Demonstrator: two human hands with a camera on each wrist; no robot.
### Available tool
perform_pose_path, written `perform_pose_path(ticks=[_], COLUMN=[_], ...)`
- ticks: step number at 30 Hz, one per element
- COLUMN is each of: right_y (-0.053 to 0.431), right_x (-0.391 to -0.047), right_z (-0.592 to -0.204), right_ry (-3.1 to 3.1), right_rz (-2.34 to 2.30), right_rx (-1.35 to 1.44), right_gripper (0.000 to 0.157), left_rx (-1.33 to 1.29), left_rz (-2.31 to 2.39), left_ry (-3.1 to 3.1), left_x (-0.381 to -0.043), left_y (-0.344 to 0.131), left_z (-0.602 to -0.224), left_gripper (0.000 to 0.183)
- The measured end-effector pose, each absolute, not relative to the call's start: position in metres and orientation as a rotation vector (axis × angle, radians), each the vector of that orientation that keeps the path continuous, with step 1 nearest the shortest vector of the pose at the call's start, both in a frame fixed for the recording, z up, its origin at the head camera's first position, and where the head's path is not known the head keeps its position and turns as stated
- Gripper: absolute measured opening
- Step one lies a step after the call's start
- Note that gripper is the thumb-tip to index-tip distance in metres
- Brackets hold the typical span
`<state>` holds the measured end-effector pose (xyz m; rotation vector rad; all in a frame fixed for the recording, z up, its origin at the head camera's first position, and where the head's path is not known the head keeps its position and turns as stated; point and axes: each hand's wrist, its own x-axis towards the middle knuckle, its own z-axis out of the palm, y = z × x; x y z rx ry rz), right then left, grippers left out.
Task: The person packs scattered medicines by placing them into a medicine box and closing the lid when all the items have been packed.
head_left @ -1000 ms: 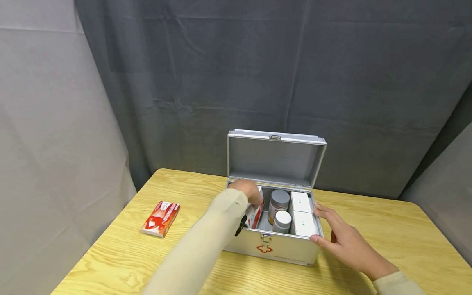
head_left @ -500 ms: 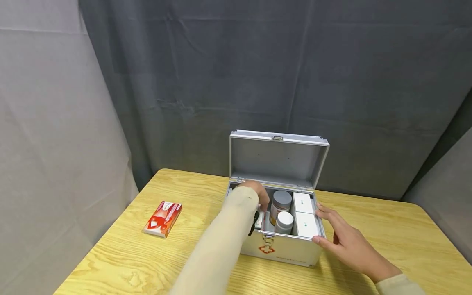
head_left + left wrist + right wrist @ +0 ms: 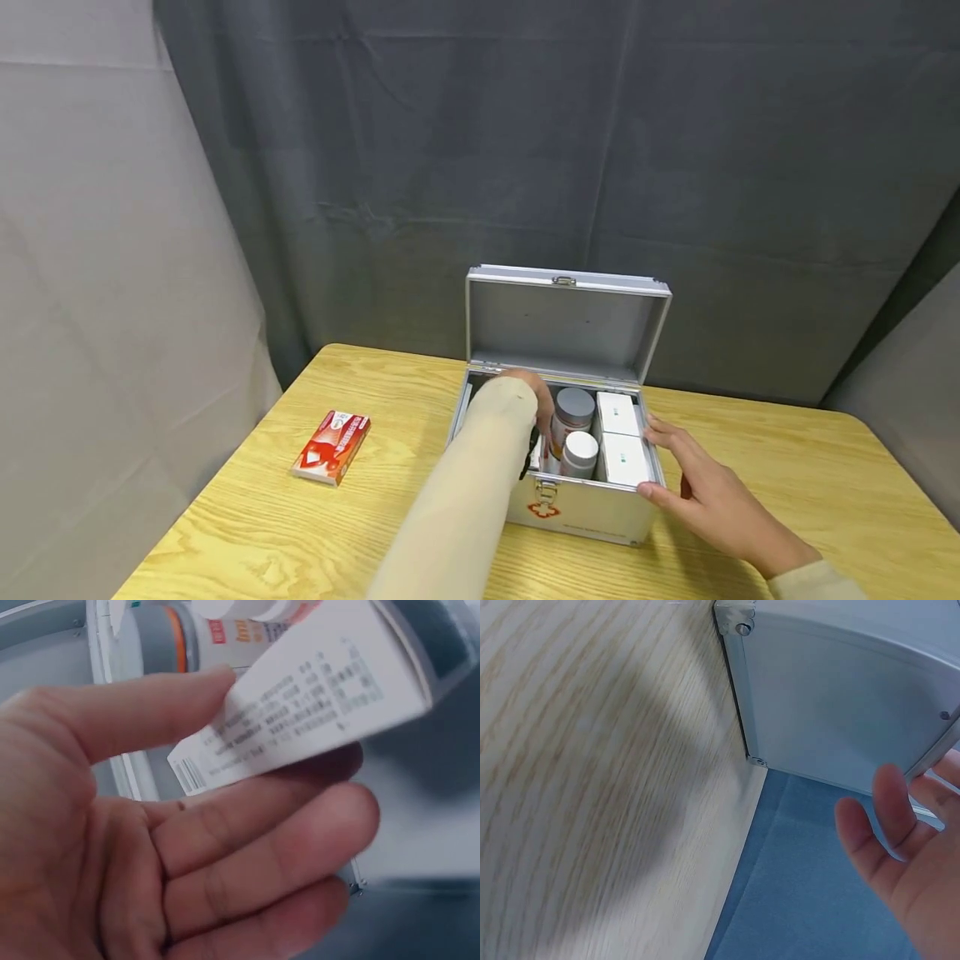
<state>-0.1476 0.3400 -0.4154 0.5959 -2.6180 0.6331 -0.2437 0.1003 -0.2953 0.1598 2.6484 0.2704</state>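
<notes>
My left hand [image 3: 537,393] reaches down inside the open first-aid case [image 3: 577,510], left of the bottles. In the left wrist view it pinches a white medicine box [image 3: 300,712] with printed text and a barcode between thumb and fingers. The sleeve hides most of this box in the head view. Close by stand a grey-lidded bottle [image 3: 574,407] and a smaller white-lidded bottle [image 3: 580,450]. My right hand [image 3: 708,500] touches the case's right rim, thumb at the front corner and fingers spread along the side.
Two white boxes [image 3: 624,458] stand in the case's right end. Its raised lid [image 3: 562,325] leans back near the grey curtain [image 3: 420,167]. A red and white medicine box [image 3: 332,447] lies on the wooden table [image 3: 247,517] to the left.
My left hand has moved right inside the case, toward the bottles, with the medicine box. My right hand keeps its place on the rim.
</notes>
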Motion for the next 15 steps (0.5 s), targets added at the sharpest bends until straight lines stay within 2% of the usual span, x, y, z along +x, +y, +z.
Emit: perform_pose_path(ticks=[3, 6, 11, 13, 15], right_y=[0.339, 0.337, 0.334, 0.334, 0.335], right_x=[-0.148, -0.149, -0.148, -0.147, -0.146], right_z=[-0.415, -0.414, -0.414, -0.414, -0.413], right_ry=[-2.623, -2.631, -2.639, -2.638, -2.637], right_rz=[0.627, 0.623, 0.631, 0.636, 0.635], right_rx=[0.580, 0.580, 0.592, 0.589, 0.588], right_gripper=[0.062, 0.062, 0.062, 0.062, 0.062], left_rx=[0.180, 0.160, 0.251, 0.227, 0.205], left_rz=[0.264, 0.283, 0.077, 0.103, 0.177], left_ry=[2.641, 2.637, 2.652, 2.651, 2.641], left_x=[-0.245, -0.262, -0.317, -0.327, -0.316], left_y=[0.100, 0.102, 0.111, 0.113, 0.110], left_z=[-0.291, -0.308, -0.370, -0.381, -0.371], left_gripper=[0.024, 0.027, 0.034, 0.032, 0.029])
